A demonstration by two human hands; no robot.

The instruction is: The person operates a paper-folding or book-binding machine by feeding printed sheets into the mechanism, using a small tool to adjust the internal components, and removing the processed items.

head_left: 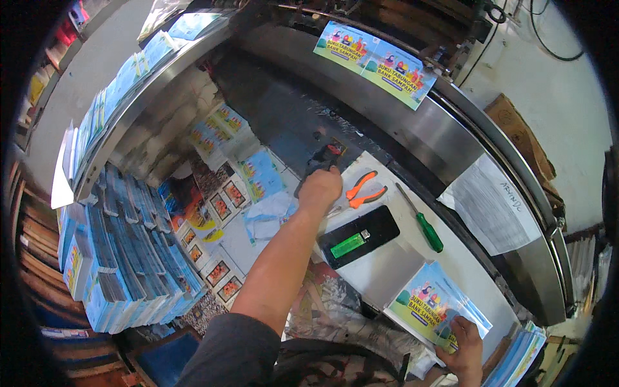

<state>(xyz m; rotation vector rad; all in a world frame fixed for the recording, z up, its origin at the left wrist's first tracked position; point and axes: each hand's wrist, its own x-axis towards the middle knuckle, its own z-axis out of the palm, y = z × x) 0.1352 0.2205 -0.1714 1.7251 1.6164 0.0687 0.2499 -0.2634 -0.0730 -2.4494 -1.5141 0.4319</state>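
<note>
Blue-and-yellow printed cover: located at the near right end of the white counter; cartoon figures and a bold dark title in capitals are carried on its face.
Cover orientation: face up; title lines are slanted from upper left down to lower right, and the long axis is run the same way; the top of the print is turned toward the upper right.
Right hand: placed at the cover's lower right part; the near edge is pinched between the bent fingers above and the thumb below.
Left hand: extended to a dark object with a red patch beside the dark machine bed; the fingers are partly hidden, and whether they are closed on it cannot be told.
Double printed sheet: rested on the metal machine; the same title is repeated side by side, on a parallel slant.
White paper: laid on the metal surface at right; fine grey print is too small to be read; one dark handwritten word in capitals is borne near its right edge.
Black phone: laid flat, long axis directed to the upper right; a green lighter is rested on it, metal end to the upper right.
Pliers: orange-and-black handles are splayed toward the upper right.
Screwdriver: green handle is pointed to the lower right, shaft to the upper left.
Booklet stacks: piled in blue rows at left.
</note>
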